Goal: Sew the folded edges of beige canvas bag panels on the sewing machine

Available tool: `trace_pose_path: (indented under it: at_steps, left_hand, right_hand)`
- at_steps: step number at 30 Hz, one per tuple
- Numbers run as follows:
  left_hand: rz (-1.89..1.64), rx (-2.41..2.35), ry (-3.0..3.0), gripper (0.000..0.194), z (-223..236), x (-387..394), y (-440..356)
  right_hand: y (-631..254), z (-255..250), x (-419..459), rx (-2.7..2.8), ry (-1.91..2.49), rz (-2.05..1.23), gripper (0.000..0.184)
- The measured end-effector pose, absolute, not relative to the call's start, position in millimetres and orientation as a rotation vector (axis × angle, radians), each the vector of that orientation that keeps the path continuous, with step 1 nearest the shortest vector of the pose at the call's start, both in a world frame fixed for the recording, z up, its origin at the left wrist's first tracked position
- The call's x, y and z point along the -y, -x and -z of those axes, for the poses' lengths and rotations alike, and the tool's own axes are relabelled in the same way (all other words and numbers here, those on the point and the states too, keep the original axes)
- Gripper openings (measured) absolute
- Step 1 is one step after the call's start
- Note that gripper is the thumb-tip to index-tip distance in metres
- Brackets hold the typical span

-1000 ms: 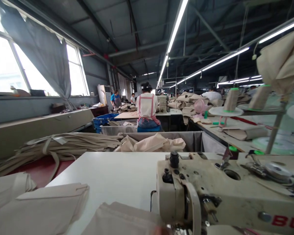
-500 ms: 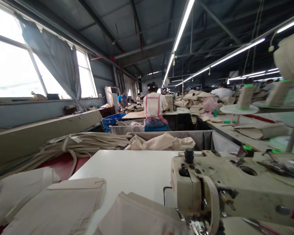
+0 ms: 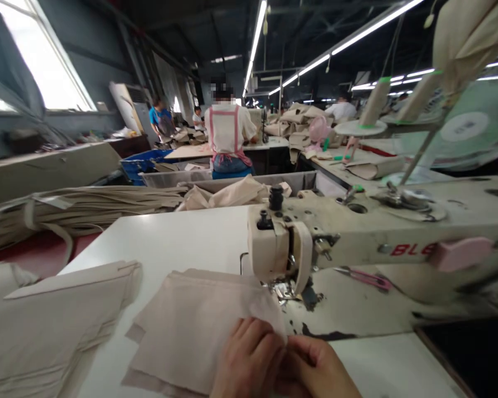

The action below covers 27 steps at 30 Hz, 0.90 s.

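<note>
A beige folded fabric piece [image 3: 191, 320] lies on the white table [image 3: 182, 237] in front of the cream sewing machine [image 3: 357, 232]. My left hand [image 3: 247, 359] rests on the near right corner of that fabric, fingers bent onto it. Beside it, touching, my right hand [image 3: 315, 367] pinches the fabric's edge, just in front of the presser foot [image 3: 286, 288]. Pink snips [image 3: 363, 276] lie on the machine bed under the arm.
A stack of beige pieces [image 3: 53, 326] sits at the left. Bundled strips [image 3: 74, 207] and a grey bin with fabric [image 3: 240, 190] lie beyond the table. Thread cones [image 3: 375, 102] stand at right. A person in a pink apron [image 3: 228, 138] sits ahead with their back turned; others work farther off.
The view has tilted down toward the table. Both my hands have come into view on the fabric piece by the needle; earlier they were out of sight.
</note>
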<state>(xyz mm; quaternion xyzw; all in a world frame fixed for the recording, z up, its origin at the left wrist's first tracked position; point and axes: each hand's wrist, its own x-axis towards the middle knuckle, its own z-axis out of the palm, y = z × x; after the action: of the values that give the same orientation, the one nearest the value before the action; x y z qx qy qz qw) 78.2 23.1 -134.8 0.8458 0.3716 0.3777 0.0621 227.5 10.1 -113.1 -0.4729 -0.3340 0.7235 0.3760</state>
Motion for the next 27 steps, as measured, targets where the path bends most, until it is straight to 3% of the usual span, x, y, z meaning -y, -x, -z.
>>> trace_pose_path:
  at_steps: [6, 13, 22, 27]
  left_hand:
    - [-1.198, -0.906, -2.712, 0.027, 111, -21, -74]
    - [-1.171, -0.890, -2.663, 0.023, 111, -22, -74]
    - [-1.138, -0.862, -2.709, 0.021, 108, -20, -73]
    - [-1.072, -0.873, -2.642, 0.014, 107, -18, -76]
  right_hand:
    - [-228, 109, -1, 0.745, 1.268, -1.826, 0.044]
    - [-230, 119, 0, 0.825, 1.230, -1.795, 0.025]
    - [-234, 124, 0, 0.995, 1.243, -1.726, 0.018]
    - [-238, 99, 0, 0.696, 0.975, -1.918, 0.017]
